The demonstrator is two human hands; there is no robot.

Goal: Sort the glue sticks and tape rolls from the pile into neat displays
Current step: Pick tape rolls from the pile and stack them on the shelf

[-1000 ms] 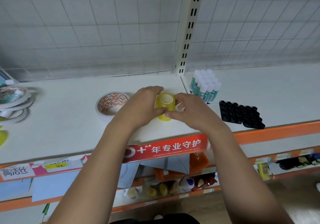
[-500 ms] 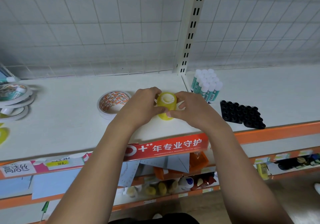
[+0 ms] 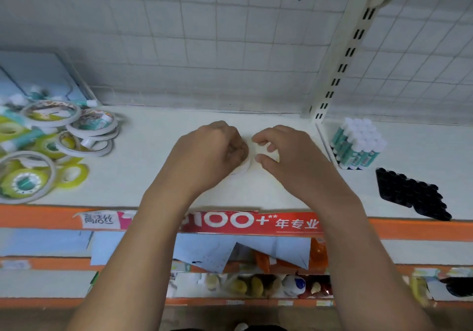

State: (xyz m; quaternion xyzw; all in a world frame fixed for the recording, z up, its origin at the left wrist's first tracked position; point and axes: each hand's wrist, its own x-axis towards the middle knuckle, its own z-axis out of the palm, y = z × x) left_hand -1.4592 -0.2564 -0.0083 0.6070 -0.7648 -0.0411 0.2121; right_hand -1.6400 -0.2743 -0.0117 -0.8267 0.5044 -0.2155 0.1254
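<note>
Left hand [image 3: 212,151] curled down over a white tape roll [image 3: 244,167] lying flat mid-shelf [image 3: 158,177], gripping it. Right hand [image 3: 289,156] half-curled just beside the roll, thumb and forefinger apart, contact unclear. Glue sticks [image 3: 358,143] bunched upright at right, black socket tray [image 3: 412,195] near them. Mixed pile [image 3: 46,146] far left.

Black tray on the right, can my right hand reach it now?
Probably yes: the right hand looks empty, and only bare shelf lies between it and the black tray; the glue sticks stand further back.
</note>
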